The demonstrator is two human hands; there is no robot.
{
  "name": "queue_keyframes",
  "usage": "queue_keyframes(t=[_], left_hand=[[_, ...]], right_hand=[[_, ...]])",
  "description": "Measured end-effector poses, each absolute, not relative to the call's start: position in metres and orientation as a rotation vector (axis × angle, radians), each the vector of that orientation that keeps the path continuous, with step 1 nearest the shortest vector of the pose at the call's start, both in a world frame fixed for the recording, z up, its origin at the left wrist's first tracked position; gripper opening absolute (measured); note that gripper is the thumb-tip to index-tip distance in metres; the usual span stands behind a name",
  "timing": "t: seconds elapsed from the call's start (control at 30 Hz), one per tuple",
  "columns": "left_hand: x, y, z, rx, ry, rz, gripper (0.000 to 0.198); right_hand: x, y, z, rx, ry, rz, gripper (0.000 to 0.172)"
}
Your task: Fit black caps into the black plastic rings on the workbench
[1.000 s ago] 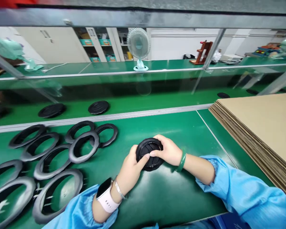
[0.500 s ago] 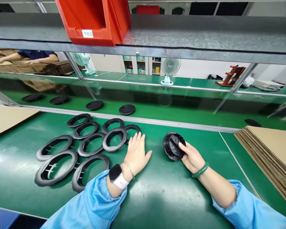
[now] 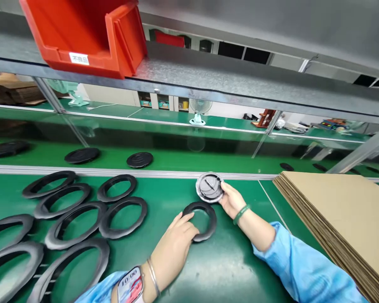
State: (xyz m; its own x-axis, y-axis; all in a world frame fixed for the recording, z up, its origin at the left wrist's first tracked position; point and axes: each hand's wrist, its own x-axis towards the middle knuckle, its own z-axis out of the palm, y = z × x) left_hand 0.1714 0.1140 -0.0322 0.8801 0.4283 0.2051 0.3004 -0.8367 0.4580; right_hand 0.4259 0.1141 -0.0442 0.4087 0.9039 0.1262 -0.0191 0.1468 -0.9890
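Observation:
My left hand (image 3: 177,240) has its fingers closed on the left edge of a black ring (image 3: 211,227), which is at the green work surface in front of me. Just beyond that ring, my right hand (image 3: 232,200) holds a round black lid (image 3: 209,188) by its right edge, tilted so that its raised centre bar and shiny rim show. Ring and lid look close together but apart. To the left lie several more black rings, among them one ring (image 3: 123,233) nearest my left hand.
Cardboard sheets (image 3: 337,202) are stacked at the right. Behind a metal rail, black discs (image 3: 140,160) lie on a green strip, seemingly a conveyor belt (image 3: 173,162). A red bin (image 3: 116,63) stands on the grey shelf (image 3: 189,71) overhead.
My left hand, flat and spread before, now grips a ring, which has come right, away from the group. The lid is still in my right hand, turned differently. The view has swung right.

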Motion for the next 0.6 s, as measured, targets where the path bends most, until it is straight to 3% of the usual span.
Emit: queue_keyframes(t=[0.2,0.3,0.4,0.6], left_hand=[[0.173,0.1,-0.03,2.303,0.382,0.359,0.027],[0.174,0.098,-0.027,2.12,0.482,0.361,0.022],[0.176,0.103,-0.026,1.892,0.603,0.419,0.032],[0.181,0.114,-0.057,1.469,0.649,0.414,0.053]], right_hand=[[0.471,0.206,-0.012,-1.639,-1.365,0.473,0.039],[0.476,0.218,-0.022,-1.891,-1.588,0.433,0.049],[0.469,0.198,-0.039,-2.02,-1.783,0.355,0.064],[0.442,0.133,-0.043,-2.004,-2.124,0.304,0.06]])
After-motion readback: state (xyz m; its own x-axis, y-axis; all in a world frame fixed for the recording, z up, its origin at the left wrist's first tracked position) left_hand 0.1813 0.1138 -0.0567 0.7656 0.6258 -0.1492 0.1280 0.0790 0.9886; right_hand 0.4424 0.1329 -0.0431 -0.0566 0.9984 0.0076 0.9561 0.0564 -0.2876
